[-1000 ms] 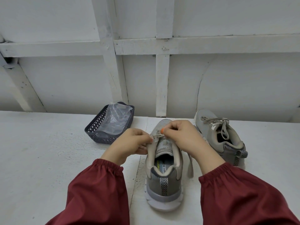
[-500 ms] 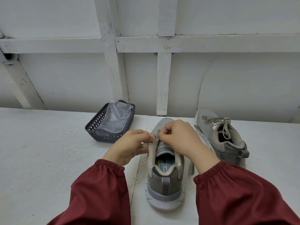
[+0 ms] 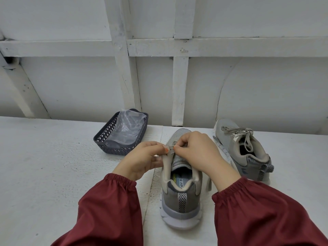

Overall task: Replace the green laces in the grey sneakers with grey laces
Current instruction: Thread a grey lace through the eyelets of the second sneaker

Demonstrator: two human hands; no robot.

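Left hand (image 3: 142, 158) and right hand (image 3: 198, 151) both pinch the grey lace (image 3: 170, 148) over the front sneaker (image 3: 181, 197); limp and light, it likely threads best held near its tip.

Left hand (image 3: 143, 158): fingers curled, thumb and forefinger pinching a grey lace (image 3: 170, 147).
Right hand (image 3: 197, 153): back facing up, fingers curled, thumb and forefinger pinching the same lace from the opposite side.
Hands, relative: level with each other, pinching tips almost touching; 2 orange-painted nails (image 3: 166, 150) visible.
Wrists: bare, the right one bent inward.
Forearms: both reach forward and converge.
Left sleeve (image 3: 110, 206): dark red, elastic cuff gathered at the wrist.
Right sleeve (image 3: 266, 210): same.
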